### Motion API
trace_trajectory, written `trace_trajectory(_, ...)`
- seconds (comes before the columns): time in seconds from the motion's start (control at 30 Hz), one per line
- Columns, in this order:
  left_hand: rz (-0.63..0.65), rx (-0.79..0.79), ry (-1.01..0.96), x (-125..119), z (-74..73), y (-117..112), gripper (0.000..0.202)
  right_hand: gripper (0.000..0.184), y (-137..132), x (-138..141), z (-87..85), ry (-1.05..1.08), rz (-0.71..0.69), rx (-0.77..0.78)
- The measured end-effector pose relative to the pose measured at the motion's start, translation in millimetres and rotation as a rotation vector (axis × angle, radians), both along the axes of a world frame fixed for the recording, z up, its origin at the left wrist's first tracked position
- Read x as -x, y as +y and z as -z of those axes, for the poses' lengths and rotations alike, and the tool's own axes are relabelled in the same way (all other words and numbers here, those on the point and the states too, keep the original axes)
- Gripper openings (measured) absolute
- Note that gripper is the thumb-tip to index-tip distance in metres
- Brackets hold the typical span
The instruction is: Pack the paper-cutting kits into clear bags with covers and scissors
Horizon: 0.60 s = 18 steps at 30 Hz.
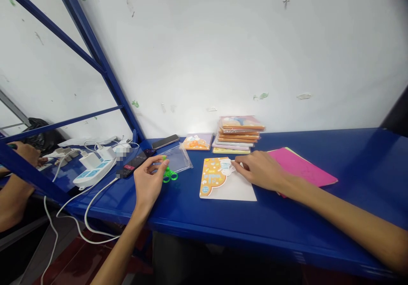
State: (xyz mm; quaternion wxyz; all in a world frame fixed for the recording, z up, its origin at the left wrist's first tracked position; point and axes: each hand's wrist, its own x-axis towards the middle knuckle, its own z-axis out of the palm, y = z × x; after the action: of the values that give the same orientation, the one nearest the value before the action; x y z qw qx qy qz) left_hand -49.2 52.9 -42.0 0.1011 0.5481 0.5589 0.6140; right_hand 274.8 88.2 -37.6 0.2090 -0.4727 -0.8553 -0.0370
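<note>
An orange-and-white booklet (213, 178) lies on the blue table, its shaped orange cover over a white page. At its top edge is a small white cutout figure (227, 166), and the fingertips of my right hand (261, 169) pinch its edge. My left hand (149, 179) is raised to the left of the booklet, thumb and forefinger pressed together; whatever is between them is too small to tell. Just beside those fingers lie green-handled scissors (170, 175), partly hidden by the hand. A clear plastic sleeve (178, 158) rests behind them.
Behind the booklet stands a stack of wrapped booklets (239, 134), with another booklet (197, 142) to its left. Pink sheets (306, 168) lie under my right forearm. Two phones, a power strip (95, 172) and white cables occupy the left. Another person's arm (15, 187) shows beyond the blue frame.
</note>
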Motion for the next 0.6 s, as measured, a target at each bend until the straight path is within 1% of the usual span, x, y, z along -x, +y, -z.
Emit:
trace_trajectory(0.1, 0.020, -0.007, 0.003, 1.9, 1.2, 0.9, 0.031, 0.043, 0.2, -0.7, 0.7, 0.001, 0.001, -0.008)
trace_trajectory(0.33, 0.022, -0.071, -0.039, 1.9, 2.6, 3.7, 0.024, 0.042, 0.5, 0.0, 0.5, -0.008, 0.002, -0.001)
trace_trajectory(0.6, 0.039, -0.034, -0.091, 0.7, 1.8, 2.0, 0.025, 0.042, -0.5, 0.5, -0.5, -0.015, 0.010, 0.024)
